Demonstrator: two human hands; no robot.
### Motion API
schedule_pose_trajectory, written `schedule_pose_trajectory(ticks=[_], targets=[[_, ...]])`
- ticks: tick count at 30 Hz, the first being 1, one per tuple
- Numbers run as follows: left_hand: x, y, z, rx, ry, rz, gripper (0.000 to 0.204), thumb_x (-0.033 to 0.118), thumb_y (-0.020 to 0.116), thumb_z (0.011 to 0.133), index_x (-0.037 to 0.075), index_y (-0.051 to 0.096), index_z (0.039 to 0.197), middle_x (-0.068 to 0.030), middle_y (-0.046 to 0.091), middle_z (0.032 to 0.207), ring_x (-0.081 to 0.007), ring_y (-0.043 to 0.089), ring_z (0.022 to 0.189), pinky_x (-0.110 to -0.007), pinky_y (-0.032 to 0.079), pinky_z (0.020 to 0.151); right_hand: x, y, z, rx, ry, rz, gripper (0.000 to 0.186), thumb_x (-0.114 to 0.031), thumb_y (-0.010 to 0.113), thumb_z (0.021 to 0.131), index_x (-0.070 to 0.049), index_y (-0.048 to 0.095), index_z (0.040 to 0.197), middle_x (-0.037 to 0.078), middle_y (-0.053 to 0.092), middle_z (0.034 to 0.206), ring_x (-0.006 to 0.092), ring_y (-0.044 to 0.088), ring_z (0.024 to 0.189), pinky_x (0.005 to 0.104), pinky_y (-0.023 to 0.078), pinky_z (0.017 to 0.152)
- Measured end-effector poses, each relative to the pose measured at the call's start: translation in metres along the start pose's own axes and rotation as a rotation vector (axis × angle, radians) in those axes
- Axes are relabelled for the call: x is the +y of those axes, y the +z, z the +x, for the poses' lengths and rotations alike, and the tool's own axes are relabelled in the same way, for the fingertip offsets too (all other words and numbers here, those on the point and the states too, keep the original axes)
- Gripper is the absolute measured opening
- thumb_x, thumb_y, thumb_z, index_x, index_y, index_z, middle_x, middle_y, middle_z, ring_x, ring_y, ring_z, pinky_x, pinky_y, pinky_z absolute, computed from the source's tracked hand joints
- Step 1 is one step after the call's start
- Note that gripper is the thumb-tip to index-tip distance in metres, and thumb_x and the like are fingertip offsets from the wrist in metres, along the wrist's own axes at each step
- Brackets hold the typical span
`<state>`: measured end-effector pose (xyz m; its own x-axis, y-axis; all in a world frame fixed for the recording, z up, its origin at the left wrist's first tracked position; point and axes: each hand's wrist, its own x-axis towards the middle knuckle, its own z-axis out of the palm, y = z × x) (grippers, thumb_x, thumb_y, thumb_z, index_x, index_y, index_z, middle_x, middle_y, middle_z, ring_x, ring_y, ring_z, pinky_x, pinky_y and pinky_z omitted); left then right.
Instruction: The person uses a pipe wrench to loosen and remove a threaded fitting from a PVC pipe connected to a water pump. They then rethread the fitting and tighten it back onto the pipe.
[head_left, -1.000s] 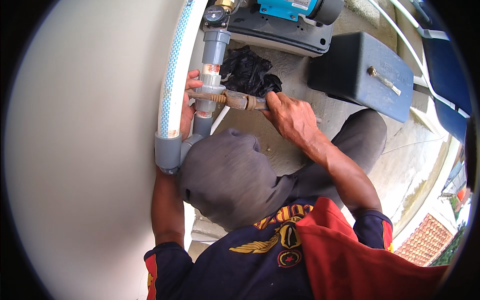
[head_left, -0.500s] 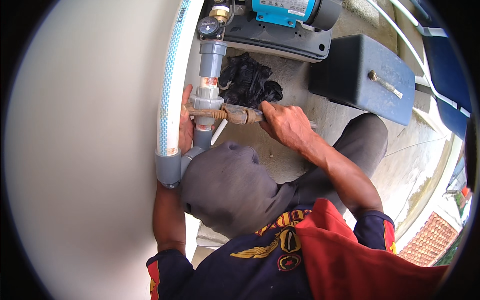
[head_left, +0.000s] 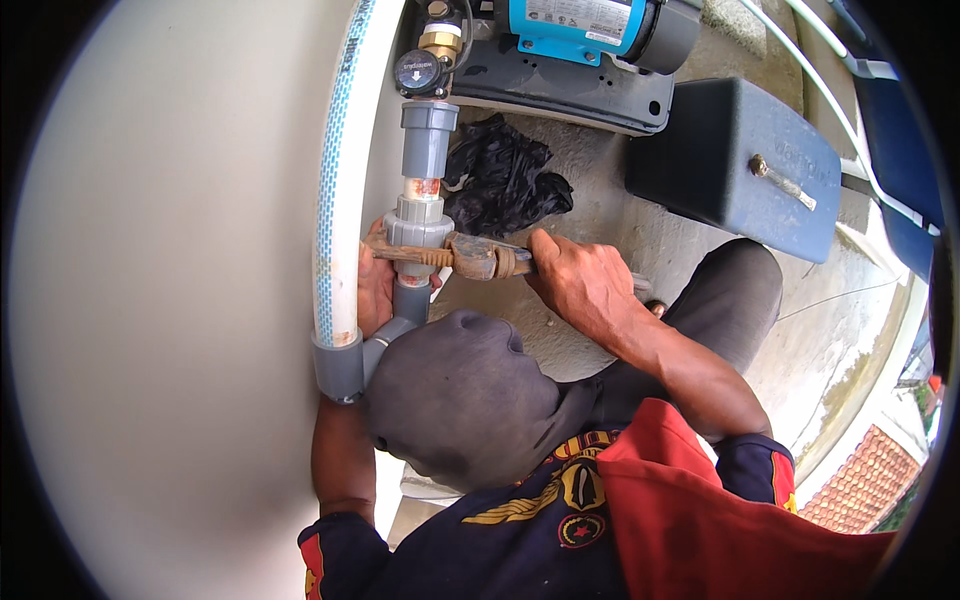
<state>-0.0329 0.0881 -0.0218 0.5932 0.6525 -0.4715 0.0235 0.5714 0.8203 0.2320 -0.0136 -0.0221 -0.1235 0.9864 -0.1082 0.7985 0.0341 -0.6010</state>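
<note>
A rusty pipe wrench [head_left: 480, 257] lies across a vertical grey pipe, its jaws around the pipe at a union fitting [head_left: 418, 233]. My right hand [head_left: 585, 290] is closed round the wrench handle, to the right of the pipe. On the wall side, my left hand [head_left: 375, 292] reaches behind the lower grey pipe [head_left: 411, 302], beside the wrench jaw. Its fingertips show on the pipe's right side, so it is closed round the pipe; the middle of the hand is hidden. Above the union, the pipe runs up to a round black gauge-like part [head_left: 418, 72] and a brass fitting [head_left: 440, 42].
A blue pump motor [head_left: 575, 20] sits on a black base [head_left: 560, 90] at the top. Right of it lies a dark blue cover [head_left: 770, 165]. A crumpled black plastic bag [head_left: 505, 180] is on the concrete floor. A white pipe with blue-patterned tape [head_left: 335, 200] runs along the wall [head_left: 170, 300].
My left hand has shifted lower, from fingers pointing up beside the pipe to fingertips round its right side. The wrench stays on the union in my right hand. The view has shifted slightly.
</note>
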Motion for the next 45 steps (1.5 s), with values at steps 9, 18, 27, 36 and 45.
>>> schedule_pose_trajectory(ticks=[9,18,27,36,45], targets=[[0.004,0.0,0.001,-0.081,0.028,0.015,0.102,0.076,0.038,0.092,-0.003,0.02,0.153,-0.0219,0.054,0.134,-0.0262,0.062,0.113,-0.041,0.057,0.088,-0.007,-0.006,0.001,-0.081,0.076,0.005,0.027,-0.017,0.072,0.085,-0.003,0.049,0.089,0.015,0.062,0.071,0.0373,0.066,0.064,0.0464,0.051,0.054],[0.008,0.014,0.009,0.239,0.103,-0.077,0.074,0.057,0.041,0.102,0.009,0.027,0.157,-0.0193,0.043,0.148,-0.03,0.044,0.137,-0.046,0.04,0.111,-0.069,-0.058,0.0,-0.195,0.118,-0.219,0.024,-0.019,0.065,0.091,-0.005,0.048,0.099,0.012,0.059,0.068,0.0299,0.066,0.057,0.0415,0.051,0.047],[0.006,0.021,-0.01,0.393,0.147,0.12,0.059,0.048,0.038,0.106,0.003,0.041,0.143,-0.0222,0.054,0.132,-0.0309,0.059,0.117,-0.043,0.052,0.095,-0.118,-0.091,0.022,-0.128,-0.021,-0.442,0.022,-0.008,0.058,0.086,0.002,0.055,0.107,0.014,0.062,0.07,0.0299,0.069,0.059,0.039,0.053,0.049],[0.017,0.01,0.003,0.19,-0.025,-0.096,0.061,0.046,0.036,0.107,-0.002,0.034,0.145,-0.0237,0.053,0.131,-0.029,0.064,0.11,-0.045,0.062,0.086,-0.101,-0.087,0.02,-0.179,-0.048,-0.467,0.03,-0.023,0.06,0.097,-0.005,0.052,0.119,0.011,0.06,0.067,0.0293,0.067,0.058,0.0405,0.05,0.047],[-0.001,-0.002,0.003,0.064,0.202,-0.071,0.06,0.044,0.034,0.109,-0.004,0.038,0.144,-0.0197,0.055,0.131,-0.0249,0.06,0.117,-0.038,0.058,0.092,-0.091,-0.075,0.008,-0.151,-0.023,-0.455,0.037,-0.028,0.063,0.097,-0.008,0.049,0.126,0.01,0.058,0.069,0.0291,0.067,0.06,0.0411,0.049,0.048]])
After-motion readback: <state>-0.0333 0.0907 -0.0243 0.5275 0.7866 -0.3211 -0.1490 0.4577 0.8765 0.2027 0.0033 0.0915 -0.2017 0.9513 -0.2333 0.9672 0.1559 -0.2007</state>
